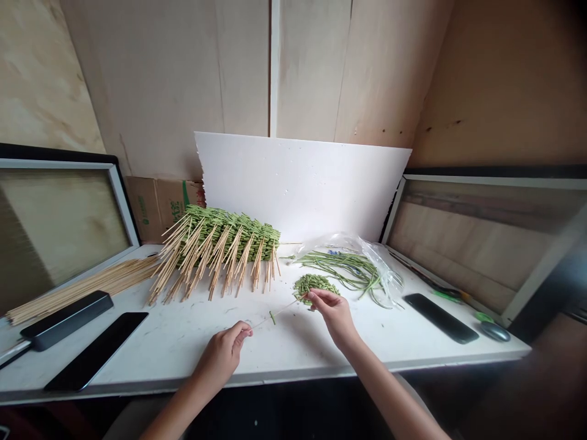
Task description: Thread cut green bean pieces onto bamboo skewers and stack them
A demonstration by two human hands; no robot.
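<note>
My left hand (224,348) is closed in a pinch on the near end of a thin bamboo skewer (266,321), which slants up to the right. The fingers of my right hand (331,308) pinch at its far end, on a small cut piece of garlic scape mostly hidden by the fingertips. Right behind that hand lies a pile of short cut garlic scape pieces (306,283). One loose green piece (272,317) rests on the white table (288,357) beside the skewer. Farther back, long uncut garlic scapes (342,264) lie partly within a clear plastic bag (389,272).
Skewers loaded with green pieces (229,229) are stacked at back left, bare ends forward. Bare skewers (87,287), a black box-shaped device (68,318) and a dark phone (98,351) lie left. At right are another phone (440,318) and a mouse (495,331). A white board (302,183) stands behind.
</note>
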